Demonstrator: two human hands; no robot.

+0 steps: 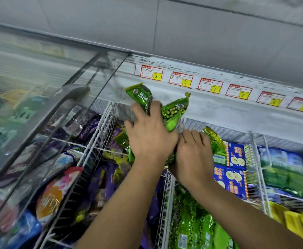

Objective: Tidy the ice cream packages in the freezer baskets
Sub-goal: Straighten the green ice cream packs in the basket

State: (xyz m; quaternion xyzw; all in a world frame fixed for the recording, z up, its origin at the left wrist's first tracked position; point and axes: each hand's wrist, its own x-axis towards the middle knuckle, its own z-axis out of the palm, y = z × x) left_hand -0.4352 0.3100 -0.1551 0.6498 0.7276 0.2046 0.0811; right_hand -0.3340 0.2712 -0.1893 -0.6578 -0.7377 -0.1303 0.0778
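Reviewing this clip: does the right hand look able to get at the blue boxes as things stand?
Probably yes. The blue boxes lie uncovered just beside the right hand, with no lid or divider between them, though that hand is busy on the green packages.

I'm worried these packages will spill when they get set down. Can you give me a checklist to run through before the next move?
1. Grip of the left hand on the green packages: ok, its fingers curl round them.
2. Grip of the right hand: cannot tell. Its fingers lie over the bundle's lower end and the thumb is hidden.
3. The glass lid out of the hands' way: ok, it sits off to the left.
4. Room on the green stack below: cannot tell, the right arm covers part of it.
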